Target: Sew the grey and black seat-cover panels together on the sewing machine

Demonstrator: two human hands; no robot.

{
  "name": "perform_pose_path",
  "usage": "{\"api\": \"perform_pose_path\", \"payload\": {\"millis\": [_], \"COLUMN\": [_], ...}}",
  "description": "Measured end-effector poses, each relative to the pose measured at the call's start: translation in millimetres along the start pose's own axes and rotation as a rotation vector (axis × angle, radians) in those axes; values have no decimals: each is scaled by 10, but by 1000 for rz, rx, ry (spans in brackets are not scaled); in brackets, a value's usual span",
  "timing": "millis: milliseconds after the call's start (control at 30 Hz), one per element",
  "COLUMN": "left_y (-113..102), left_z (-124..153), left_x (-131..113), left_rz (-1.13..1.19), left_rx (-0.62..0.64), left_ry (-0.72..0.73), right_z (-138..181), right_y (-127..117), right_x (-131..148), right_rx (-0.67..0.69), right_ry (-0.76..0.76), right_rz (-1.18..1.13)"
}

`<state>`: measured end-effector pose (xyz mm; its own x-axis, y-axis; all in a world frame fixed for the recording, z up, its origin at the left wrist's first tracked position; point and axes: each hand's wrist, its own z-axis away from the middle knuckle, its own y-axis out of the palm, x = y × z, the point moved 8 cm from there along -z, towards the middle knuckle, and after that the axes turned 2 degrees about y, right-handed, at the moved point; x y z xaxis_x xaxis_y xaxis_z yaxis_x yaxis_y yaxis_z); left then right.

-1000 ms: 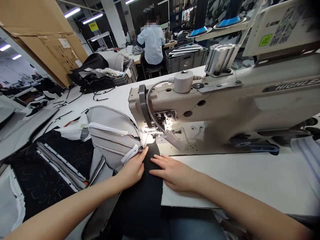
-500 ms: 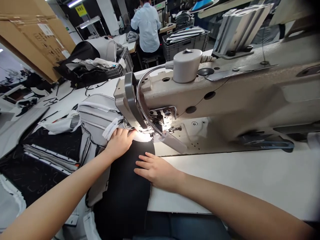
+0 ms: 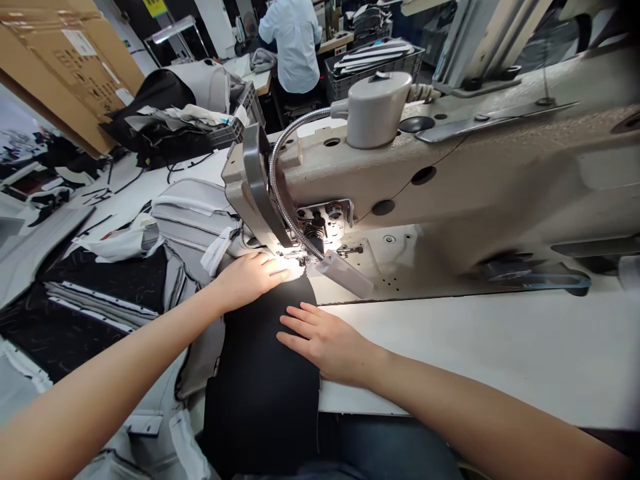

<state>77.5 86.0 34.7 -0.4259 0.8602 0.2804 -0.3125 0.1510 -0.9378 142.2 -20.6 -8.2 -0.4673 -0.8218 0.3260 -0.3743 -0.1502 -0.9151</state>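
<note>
Diagonally, the left arm (image 3: 130, 360) stretches in from the lower left, its left hand (image 3: 247, 280) palm down beside the sewing machine's (image 3: 425, 160) lit needle area, fingers extended and close together, though glare there means I cannot tell whether they pinch anything. Opposite, the right hand (image 3: 327, 340) rests with slightly spread fingers on the edge of the black fabric (image 3: 265, 380), which runs from near the needle down the front of the white surface (image 3: 450, 347).
</note>
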Motion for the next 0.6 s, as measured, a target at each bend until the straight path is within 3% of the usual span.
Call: {"api": "perform_pose_path", "payload": {"millis": [267, 467, 600], "left_y": [-16, 3, -50], "left_z": [-124, -126, -162], "left_x": [-220, -224, -214], "left_rz": [-19, -63, 40], "left_rx": [23, 98, 141], "left_ry": [-120, -150, -221], "right_z": [-1, 56, -9], "right_y": [-29, -35, 20], "right_x": [-75, 10, 58], "right_rx": [-63, 64, 45], "right_ry": [65, -68, -55], "right_rz": [-14, -70, -52]}}
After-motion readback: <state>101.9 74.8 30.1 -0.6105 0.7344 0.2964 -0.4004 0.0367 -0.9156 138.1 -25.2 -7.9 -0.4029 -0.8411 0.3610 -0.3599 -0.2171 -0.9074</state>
